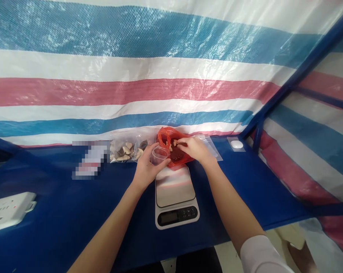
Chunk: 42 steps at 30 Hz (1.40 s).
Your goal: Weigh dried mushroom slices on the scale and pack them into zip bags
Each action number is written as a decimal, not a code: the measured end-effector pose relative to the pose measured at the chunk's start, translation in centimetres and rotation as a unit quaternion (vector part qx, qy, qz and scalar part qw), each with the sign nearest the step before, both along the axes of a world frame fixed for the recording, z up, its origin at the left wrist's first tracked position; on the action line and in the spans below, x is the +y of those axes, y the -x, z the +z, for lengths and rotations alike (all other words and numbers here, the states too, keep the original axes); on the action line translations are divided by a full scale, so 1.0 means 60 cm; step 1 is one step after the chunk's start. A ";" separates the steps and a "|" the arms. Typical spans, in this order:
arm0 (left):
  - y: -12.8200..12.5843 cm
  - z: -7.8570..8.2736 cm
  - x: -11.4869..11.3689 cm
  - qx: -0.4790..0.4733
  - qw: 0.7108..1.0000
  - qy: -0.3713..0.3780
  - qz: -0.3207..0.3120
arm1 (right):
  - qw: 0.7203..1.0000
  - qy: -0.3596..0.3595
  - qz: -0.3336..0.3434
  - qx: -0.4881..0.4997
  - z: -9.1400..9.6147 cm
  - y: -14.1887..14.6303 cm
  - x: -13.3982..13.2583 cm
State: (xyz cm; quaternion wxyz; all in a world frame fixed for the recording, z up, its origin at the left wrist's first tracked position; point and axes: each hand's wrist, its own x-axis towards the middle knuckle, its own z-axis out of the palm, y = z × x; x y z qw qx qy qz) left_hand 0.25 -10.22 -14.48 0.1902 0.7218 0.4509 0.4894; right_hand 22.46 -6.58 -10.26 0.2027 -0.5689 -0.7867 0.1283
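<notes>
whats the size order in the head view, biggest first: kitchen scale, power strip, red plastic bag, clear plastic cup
1. The kitchen scale and white power strip look too alike to rank, as the strip runs off the frame edge.
2. Red plastic bag
3. Clear plastic cup

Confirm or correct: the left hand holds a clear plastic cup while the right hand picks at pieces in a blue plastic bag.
Wrong colour: the head view shows red-orange, not blue. The left hand holds a clear plastic cup while the right hand picks at pieces in a red-orange plastic bag.
</notes>
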 end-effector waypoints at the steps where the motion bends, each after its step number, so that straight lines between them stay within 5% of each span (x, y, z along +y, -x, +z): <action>1: -0.002 -0.001 0.002 -0.005 1.000 0.000 0.006 | 1.000 0.003 -0.006 -0.027 -0.001 0.006 0.005; 16: -0.005 -0.016 0.007 -0.026 0.999 -0.006 0.028 | 0.990 0.010 0.025 -0.136 -0.060 0.022 0.061; 42: -0.006 -0.023 0.004 -0.016 0.999 0.001 0.028 | 0.990 0.007 -0.005 -0.139 -0.068 0.022 0.061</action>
